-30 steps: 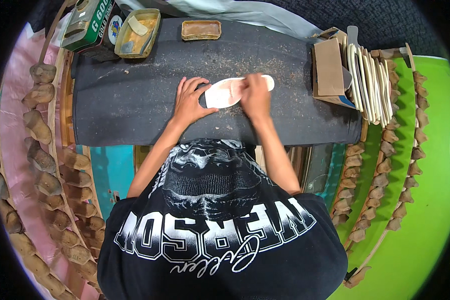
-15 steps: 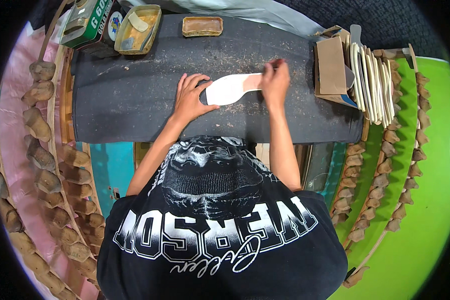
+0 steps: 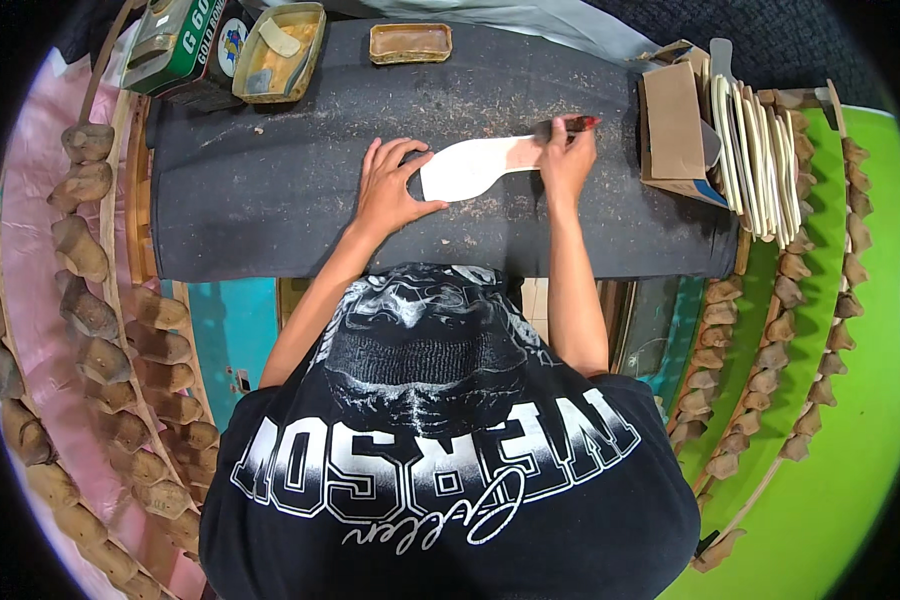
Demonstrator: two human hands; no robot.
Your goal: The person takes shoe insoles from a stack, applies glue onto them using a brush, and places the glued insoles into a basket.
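Left hand (image 3: 395,190), fingers spread, presses flat on white insole (image 3: 470,168) (dark worktop (image 3: 270,200)). Right hand (image 3: 567,160), at insole's 3 o'clock end, pinches what looks like a red-tipped brush (image 3: 570,124).

A pale, sole-shaped insole (image 3: 475,166) was laid flat on the dark work surface, its broad rounded end pointing left and its narrow end right. A red-tipped brush (image 3: 568,125) (partly hidden) was positioned at that narrow end.

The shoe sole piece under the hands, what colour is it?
The sole piece is white, turning pale tan at its narrow end; the head view shows it.
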